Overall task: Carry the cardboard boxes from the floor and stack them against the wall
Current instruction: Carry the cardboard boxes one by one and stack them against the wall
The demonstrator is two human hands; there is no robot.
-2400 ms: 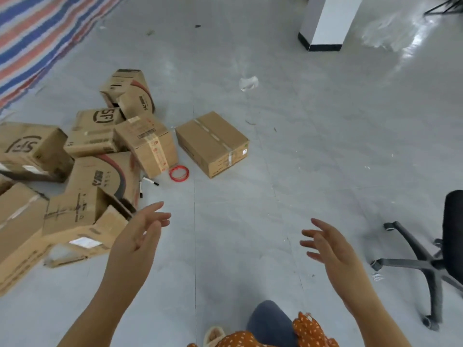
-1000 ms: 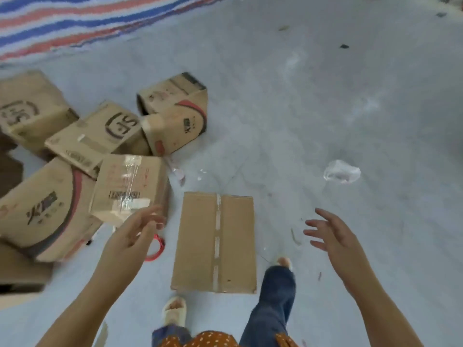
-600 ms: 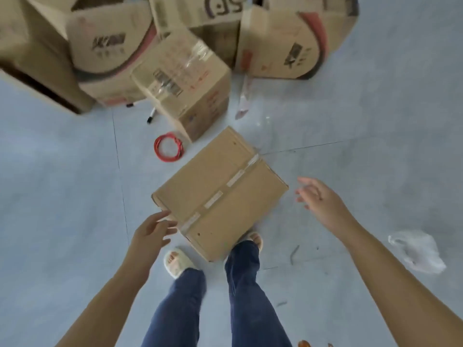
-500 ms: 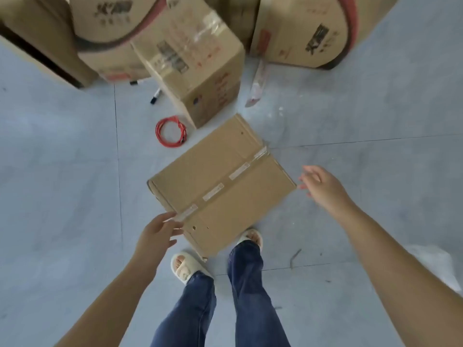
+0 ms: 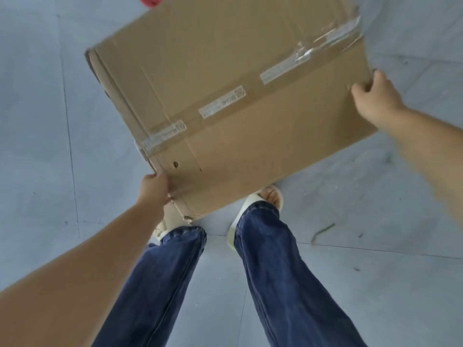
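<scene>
Two hands are on one cardboard box (image 5: pixel 240 96) in my head view, and I watch them from directly above. That box fills the upper middle of the frame, turned at an angle, its taped seam running from lower left up to the upper right. My left hand (image 5: pixel 155 187) sits at the box's near left corner, low in the centre-left of the frame, fingers curled under the edge with the thumb against the side, gripping it. My right hand (image 5: pixel 375 96) is at the right edge of the frame, on the far right side of the box, thumb on top and fingers wrapped over the edge, pinching the cardboard. I cannot tell whether the box touches the floor (image 5: pixel 37 146). Below it, in the lower middle, I see blue jeans (image 5: pixel 275 271) and pale sandals (image 5: pixel 265 199), the box covering part of the feet. A sliver of something red (image 5: pixel 150 0) shows at the top edge, left of centre
</scene>
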